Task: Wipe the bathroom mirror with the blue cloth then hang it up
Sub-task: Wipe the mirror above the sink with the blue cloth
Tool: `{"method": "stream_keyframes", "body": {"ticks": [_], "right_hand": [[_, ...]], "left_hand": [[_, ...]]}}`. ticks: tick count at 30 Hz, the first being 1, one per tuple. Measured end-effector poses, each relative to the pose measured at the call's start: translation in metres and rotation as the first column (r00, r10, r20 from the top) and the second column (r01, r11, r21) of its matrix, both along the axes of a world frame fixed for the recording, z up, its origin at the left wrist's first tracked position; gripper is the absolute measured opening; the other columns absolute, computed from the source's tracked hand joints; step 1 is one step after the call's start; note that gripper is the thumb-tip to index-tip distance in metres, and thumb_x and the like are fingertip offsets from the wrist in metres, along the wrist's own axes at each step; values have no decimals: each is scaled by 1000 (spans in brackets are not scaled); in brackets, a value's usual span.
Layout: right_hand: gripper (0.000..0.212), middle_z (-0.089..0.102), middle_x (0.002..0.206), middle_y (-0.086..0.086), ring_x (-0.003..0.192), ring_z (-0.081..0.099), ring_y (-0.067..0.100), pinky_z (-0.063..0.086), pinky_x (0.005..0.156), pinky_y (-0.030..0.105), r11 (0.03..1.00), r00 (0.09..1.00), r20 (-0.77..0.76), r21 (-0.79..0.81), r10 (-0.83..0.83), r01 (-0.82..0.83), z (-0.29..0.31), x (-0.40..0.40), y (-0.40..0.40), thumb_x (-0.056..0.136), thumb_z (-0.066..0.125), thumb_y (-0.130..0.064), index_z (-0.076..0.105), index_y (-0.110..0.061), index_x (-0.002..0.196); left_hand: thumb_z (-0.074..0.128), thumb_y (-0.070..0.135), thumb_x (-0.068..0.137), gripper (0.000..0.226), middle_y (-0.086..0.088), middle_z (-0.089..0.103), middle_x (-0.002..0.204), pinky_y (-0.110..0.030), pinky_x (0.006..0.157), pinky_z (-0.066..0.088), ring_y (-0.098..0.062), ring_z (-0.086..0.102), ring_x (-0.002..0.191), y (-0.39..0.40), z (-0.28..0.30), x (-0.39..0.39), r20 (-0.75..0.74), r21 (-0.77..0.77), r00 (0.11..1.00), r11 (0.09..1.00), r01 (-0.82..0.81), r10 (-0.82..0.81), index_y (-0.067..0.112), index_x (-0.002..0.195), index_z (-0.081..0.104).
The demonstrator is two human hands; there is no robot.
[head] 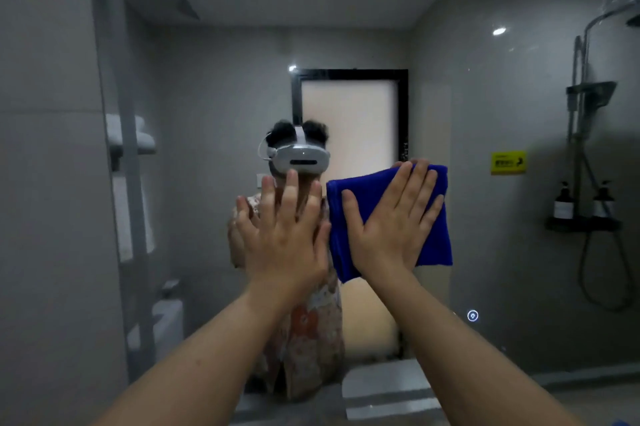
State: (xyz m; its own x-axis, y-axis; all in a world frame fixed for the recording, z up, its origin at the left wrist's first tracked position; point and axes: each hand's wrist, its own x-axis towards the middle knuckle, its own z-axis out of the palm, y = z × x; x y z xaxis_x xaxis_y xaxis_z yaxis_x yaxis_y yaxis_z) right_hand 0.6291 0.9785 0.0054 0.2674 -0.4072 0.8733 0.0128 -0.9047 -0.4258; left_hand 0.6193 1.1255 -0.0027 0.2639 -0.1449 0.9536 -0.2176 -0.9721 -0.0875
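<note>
Blue folded microfibre cloth (398, 218) lies pressed flat against the large grey-reflecting bathroom mirror (502, 96) under the right hand (389, 223), fingers spread, palm down (no pinch). The left hand (284, 235) rests beside it, bare and splayed on the glass.

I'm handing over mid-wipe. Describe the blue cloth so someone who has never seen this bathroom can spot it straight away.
Start at the big mirror that fills the view, then find the frosted door reflected at its middle. Just right of centre, over the door's lower part, the right hand lies flat on a folded blue cloth against the glass. It is the only vivid blue thing among grey walls, and the left hand beside it is bare.
</note>
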Motion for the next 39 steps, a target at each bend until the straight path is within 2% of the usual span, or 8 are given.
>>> {"method": "stream_keyframes", "body": {"ticks": [8,14,20,23,25,28,33,39], "right_hand": [[104,-14,171,12,157,-17,25,-10,127,49,999,1000,-7,-45,-18,18,57,0,-1,90,-1,-82,-10,-6,162],[105,-18,171,11,157,-18,26,-13,126,48,998,1000,10,-69,14,-13,147,-1,-3,89,3,-82,-12,-7,162],[102,-14,171,13,158,-15,28,-6,127,53,993,999,34,-110,37,-33,191,-2,-9,93,9,-79,-8,-6,162],[103,-14,171,14,158,-15,29,-6,127,53,991,998,29,-125,48,-44,189,-2,-10,93,8,-79,-8,-5,162],[104,-14,171,14,158,-15,29,-5,127,54,991,999,27,-129,39,-35,191,-2,-11,92,6,-80,-8,-4,162],[103,-15,171,15,158,-15,30,-5,127,55,986,999,38,-162,39,-32,200,-2,-14,93,6,-79,-8,-4,162],[103,-12,171,15,158,-14,30,-5,127,54,984,995,78,-173,54,-40,221,1,-16,94,9,-80,-6,-5,162],[102,-12,171,14,158,-14,29,-7,127,53,981,992,106,-189,63,-42,264,1,-18,95,12,-79,-7,-5,162]], "left_hand": [[46,50,93,65,-12,33,163,-71,114,21,-41,28,150,2,-2,10,8,10,1000,1000,17,-17,23,152,46],[47,51,91,64,-9,34,163,-71,114,21,-39,33,148,0,-3,13,54,-7,998,999,40,-39,26,150,49],[53,48,86,55,-13,58,145,-67,108,30,-41,49,133,2,5,12,161,2,986,999,34,-34,24,134,67],[52,44,87,43,-11,64,126,-54,95,39,-38,56,114,6,36,2,177,7,983,998,55,-55,20,115,74],[54,40,87,35,-7,60,120,-50,91,38,-34,52,110,6,75,-4,210,-65,975,994,91,-76,19,110,70],[56,35,91,35,-5,54,132,-50,104,37,-30,44,127,0,143,-9,230,-173,969,976,136,-94,20,122,59],[33,47,104,59,1,15,170,-53,126,3,-25,3,157,-12,235,-6,106,-115,994,992,52,-39,32,160,22],[13,56,103,61,7,2,171,-56,125,-2,-23,-5,158,-6,248,27,130,-84,991,996,-11,22,39,161,4]]}}
